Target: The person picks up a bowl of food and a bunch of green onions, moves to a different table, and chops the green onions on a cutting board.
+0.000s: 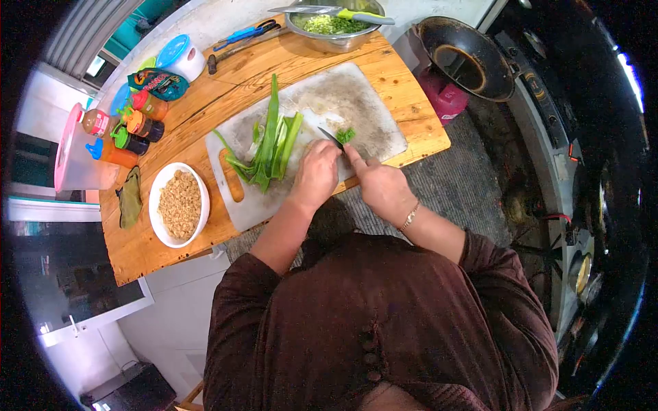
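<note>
My right hand (385, 190) is wrapped round the handle of a small knife (330, 137), the index finger stretched toward the blade. The dark blade points away from me over a white cutting board (373, 89). Just left of it, my left hand (318, 175) is closed, its fingers curled down; what they grip is hidden. A small heap of chopped greens (345, 135) lies against the blade's right side. Long green leafy stalks (271, 140) are spread on the board to the left of my left hand.
A steel bowl (336, 42) of chopped greens stands at the back, with a green-handled knife (356, 15) across its rim. A white bowl (203, 218) of brown crumbly food, sauce bottles (144, 127) and blue scissors (247, 33) share the wooden table (226, 75). A wok (473, 58) sits right.
</note>
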